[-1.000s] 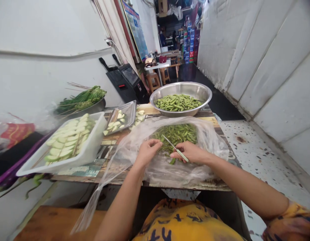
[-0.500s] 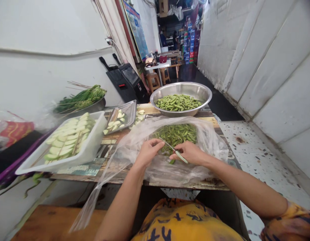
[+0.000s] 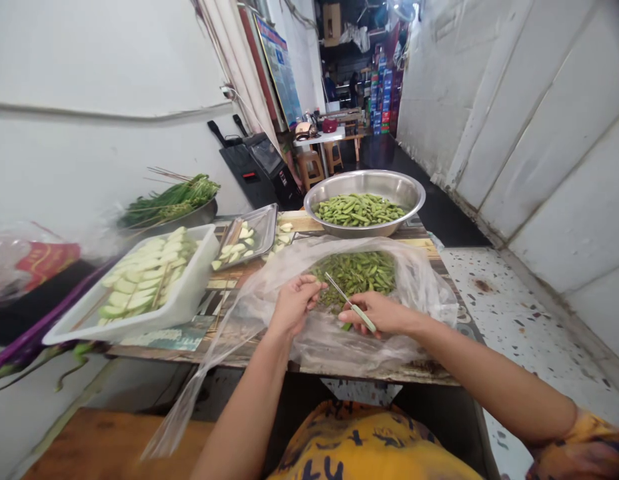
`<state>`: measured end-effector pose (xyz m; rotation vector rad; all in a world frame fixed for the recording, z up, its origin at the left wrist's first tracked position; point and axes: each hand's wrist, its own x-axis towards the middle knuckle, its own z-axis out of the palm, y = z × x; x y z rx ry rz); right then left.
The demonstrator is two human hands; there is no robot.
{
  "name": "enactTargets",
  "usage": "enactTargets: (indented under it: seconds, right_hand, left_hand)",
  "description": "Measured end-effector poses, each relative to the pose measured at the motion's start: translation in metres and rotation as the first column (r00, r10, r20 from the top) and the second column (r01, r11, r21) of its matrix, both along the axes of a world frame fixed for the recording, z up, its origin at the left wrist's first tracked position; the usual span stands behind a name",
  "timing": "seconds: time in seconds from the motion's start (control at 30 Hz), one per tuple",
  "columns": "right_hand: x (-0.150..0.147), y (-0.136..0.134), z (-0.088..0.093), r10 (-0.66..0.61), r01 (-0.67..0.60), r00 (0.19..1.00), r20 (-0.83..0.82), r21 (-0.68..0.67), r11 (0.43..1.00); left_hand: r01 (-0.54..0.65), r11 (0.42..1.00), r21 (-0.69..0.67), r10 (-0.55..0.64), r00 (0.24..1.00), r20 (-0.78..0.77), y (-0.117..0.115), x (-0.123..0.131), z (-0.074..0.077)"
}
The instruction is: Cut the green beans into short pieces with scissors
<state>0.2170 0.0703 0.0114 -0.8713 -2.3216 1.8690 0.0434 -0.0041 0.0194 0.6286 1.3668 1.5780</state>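
My right hand (image 3: pixel 382 313) grips a small knife (image 3: pixel 350 303) with a pale green handle, its thin blade pointing up and left over a pile of green pods (image 3: pixel 359 271). The pods lie in an opened clear plastic bag (image 3: pixel 414 293) on the wooden table. A green pod piece (image 3: pixel 345 326) shows under my right hand. My left hand (image 3: pixel 294 303) is pinched shut at the pile's left edge, close to the blade tip; what its fingers hold is hidden.
A steel bowl (image 3: pixel 334 188) of green pods stands behind the bag. To the left are a white tray (image 3: pixel 189 301) of pale sliced vegetable, a metal tray (image 3: pixel 267 230) with slices, and a basin of long greens (image 3: pixel 169 197). A wall runs along the left.
The view has shifted slightly. Both hands stay at the pile; the knife tip has edged a little toward my left hand.
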Motion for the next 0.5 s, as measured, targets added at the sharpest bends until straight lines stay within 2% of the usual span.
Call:
enactTargets:
  seconds: [0.17,0.3,0.37,0.5]
  right_hand:
    - [0.0,0.001,-0.004,-0.015,0.008,0.999,0.032,0.193,0.981]
    - [-0.001,0.002,-0.002,-0.046,0.05,0.999,-0.019,0.311,0.949]
    - [-0.001,0.003,-0.001,-0.047,0.055,0.998,-0.036,0.293,0.954]
    - [0.001,0.003,0.004,-0.078,0.087,0.995,-0.062,0.164,0.983]
  left_hand:
    - [0.07,0.997,-0.02,-0.073,0.987,-0.142,-0.001,0.011,0.002]
    - [0.093,0.994,-0.053,-0.101,0.98,-0.173,-0.003,0.017,0.003]
    - [0.105,0.993,-0.054,-0.113,0.979,-0.169,-0.004,0.016,0.002]
    - [0.111,0.993,-0.04,-0.114,0.99,-0.084,-0.003,0.007,0.001]
